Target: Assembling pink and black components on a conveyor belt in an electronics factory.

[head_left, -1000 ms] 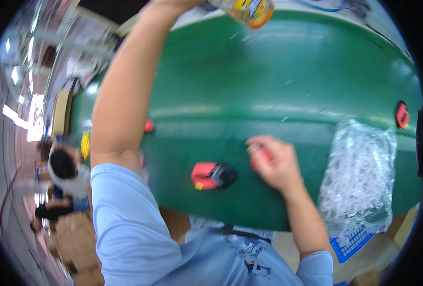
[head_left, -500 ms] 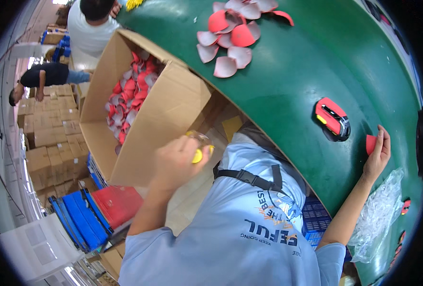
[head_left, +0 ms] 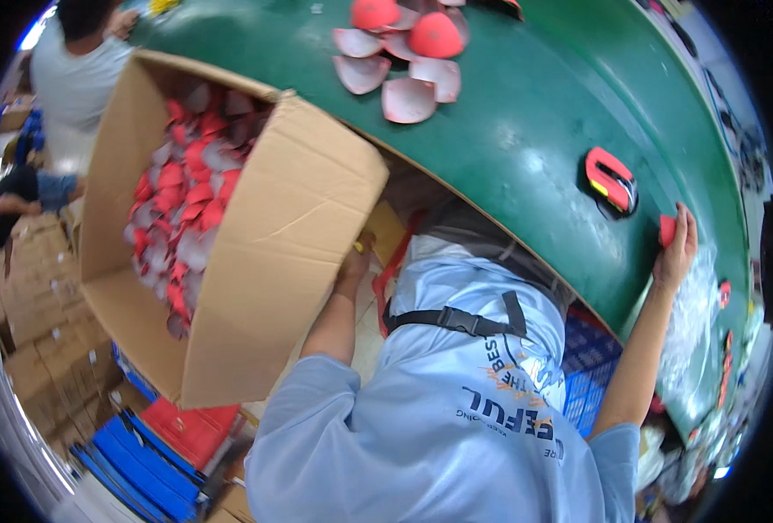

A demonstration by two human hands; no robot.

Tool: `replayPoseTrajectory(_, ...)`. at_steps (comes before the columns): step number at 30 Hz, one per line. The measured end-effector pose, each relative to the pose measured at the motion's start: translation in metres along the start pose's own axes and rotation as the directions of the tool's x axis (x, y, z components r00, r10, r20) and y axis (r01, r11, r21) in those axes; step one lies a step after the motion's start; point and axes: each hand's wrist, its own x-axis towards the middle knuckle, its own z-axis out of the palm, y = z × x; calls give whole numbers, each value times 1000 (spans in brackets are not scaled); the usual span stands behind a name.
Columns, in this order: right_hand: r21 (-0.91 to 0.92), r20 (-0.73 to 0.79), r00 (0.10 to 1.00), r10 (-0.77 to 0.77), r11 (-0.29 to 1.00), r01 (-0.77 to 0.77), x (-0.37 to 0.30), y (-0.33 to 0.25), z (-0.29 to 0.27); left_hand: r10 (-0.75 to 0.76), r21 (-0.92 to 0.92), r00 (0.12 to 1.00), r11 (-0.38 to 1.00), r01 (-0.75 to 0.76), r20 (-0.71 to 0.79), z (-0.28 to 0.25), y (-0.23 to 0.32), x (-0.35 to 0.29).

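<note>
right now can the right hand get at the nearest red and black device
Likely yes: open green table separates the right hand and device, though that hand holds a red piece.

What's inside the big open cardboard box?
The box holds a heap of red and whitish curved pieces. The heap covers the box's bottom, so anything underneath can't be seen.
</note>
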Motion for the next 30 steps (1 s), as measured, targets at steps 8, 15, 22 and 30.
replayPoseTrajectory(8, -59, -173, 984, 49, 996, -60, -61, -29, -24, -225, 179, 973, 961, 212, 57, 72, -36, 70)
replayPoseTrajectory(15, -38, -191, 980, 57, 997, -65, -74, -31, -13, -392, 248, 918, 897, 366, 64, 65, -72, 99)
replayPoseTrajectory(22, -10, -209, 976, 63, 998, -66, -80, -28, -33, -318, 170, 824, 948, 269, 469, 71, -56, -27)
replayPoseTrajectory(30, 120, -123, 983, 139, 985, -124, -48, -25, 15, -303, -153, 841, 901, 406, 449, 63, -87, -72)
